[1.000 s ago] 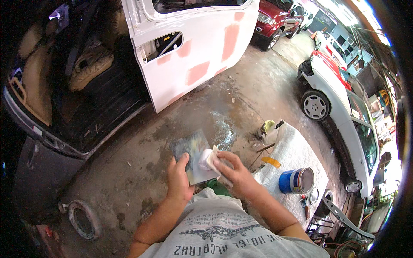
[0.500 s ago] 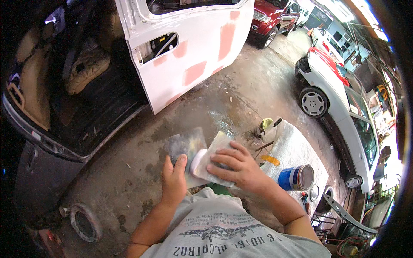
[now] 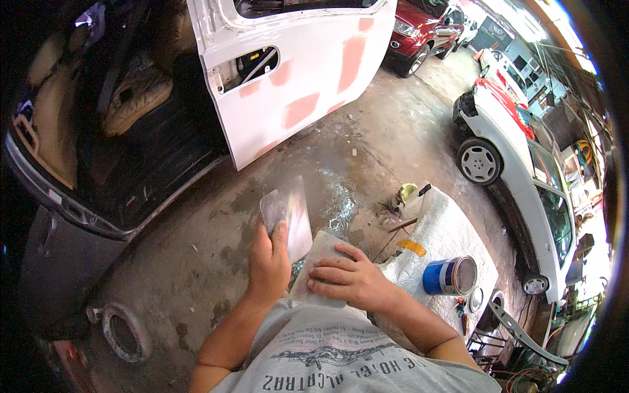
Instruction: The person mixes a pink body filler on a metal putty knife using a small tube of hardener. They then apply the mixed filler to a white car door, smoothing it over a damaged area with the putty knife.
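Observation:
In front of my shirt, my left hand (image 3: 270, 265) grips a thin, translucent filler spreader (image 3: 299, 226), thumb on its near face. Pale putty coats its right side, and a greyer flap, perhaps a second sheet, overlaps on the left. My right hand (image 3: 350, 280) is closed on another flat, pale spreader (image 3: 319, 254), fingers laid across its top. The two spreaders are apart, the right one lower and nearer my body. Beyond them stands an open white car door (image 3: 321, 72) with several pinkish filler patches.
At right, a foil-covered surface (image 3: 426, 223) bears a blue-and-white can (image 3: 440, 276), lying tilted, and an orange-yellow strip (image 3: 411, 247). A ring-shaped part (image 3: 126, 333) lies on the floor at lower left. A white car (image 3: 517, 170) and a red vehicle (image 3: 419, 33) stand farther off.
My hands have separated: the right spreader has come down toward my body, and the left one has tilted more upright. The white putty lump between them now shows as a smear on the left spreader.

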Available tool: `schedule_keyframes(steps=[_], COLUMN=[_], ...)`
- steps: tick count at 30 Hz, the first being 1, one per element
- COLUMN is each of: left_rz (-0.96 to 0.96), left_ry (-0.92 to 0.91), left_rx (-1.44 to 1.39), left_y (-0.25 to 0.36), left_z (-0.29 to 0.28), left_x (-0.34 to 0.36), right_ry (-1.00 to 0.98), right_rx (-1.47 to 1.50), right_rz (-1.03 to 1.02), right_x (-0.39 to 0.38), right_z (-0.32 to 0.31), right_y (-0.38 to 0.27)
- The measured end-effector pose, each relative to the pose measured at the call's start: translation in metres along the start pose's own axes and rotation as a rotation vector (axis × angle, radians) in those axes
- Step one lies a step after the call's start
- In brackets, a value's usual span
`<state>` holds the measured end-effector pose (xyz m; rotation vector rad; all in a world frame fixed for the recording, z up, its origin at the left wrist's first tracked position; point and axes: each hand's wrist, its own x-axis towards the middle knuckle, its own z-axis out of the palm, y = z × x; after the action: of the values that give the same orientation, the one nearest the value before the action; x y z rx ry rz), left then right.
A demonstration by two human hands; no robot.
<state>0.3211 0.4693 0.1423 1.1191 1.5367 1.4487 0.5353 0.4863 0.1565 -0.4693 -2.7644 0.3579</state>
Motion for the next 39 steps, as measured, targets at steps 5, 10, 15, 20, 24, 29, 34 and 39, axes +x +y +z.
schedule_keyframes(steps=[5, 10, 15, 20, 24, 29, 34, 39], left_rz=[-0.032, -0.484, -0.603, -0.405, -0.308, -0.204, -0.063, -0.002], left_ry=[0.084, 0.069, 0.063, 0.061, -0.023, -0.127, -0.297, -0.158], left_rx=[-0.206, -0.884, -0.817, -0.698, -0.548, -0.280, -0.029, 0.187], left_y=[-0.007, -0.023, -0.027, -0.021, -0.020, -0.018, 0.005, -0.004], left_z=[0.002, 0.015, 0.010, 0.008, -0.002, -0.003, 0.000, 0.000], left_x=[0.003, -0.004, -0.014, -0.015, -0.013, -0.005, -0.011, -0.004], right_ry=[0.285, 0.287, 0.118, 0.103, 0.148, -0.010, 0.083, 0.059], right_rx=[0.119, 0.261, -0.021, -0.082, -0.279, -0.260, -0.200, -0.056], right_rz=[0.130, 0.217, 0.400, 0.115, 0.133, 0.068, 0.074, 0.016], right_x=[0.000, 0.007, -0.029, -0.005, -0.007, 0.000, 0.014, 0.006], right_z=[-0.015, 0.007, 0.007, -0.011, -0.036, -0.039, -0.038, -0.007], right_y=[-0.007, 0.002, 0.062, 0.025, 0.040, 0.030, 0.033, 0.002])
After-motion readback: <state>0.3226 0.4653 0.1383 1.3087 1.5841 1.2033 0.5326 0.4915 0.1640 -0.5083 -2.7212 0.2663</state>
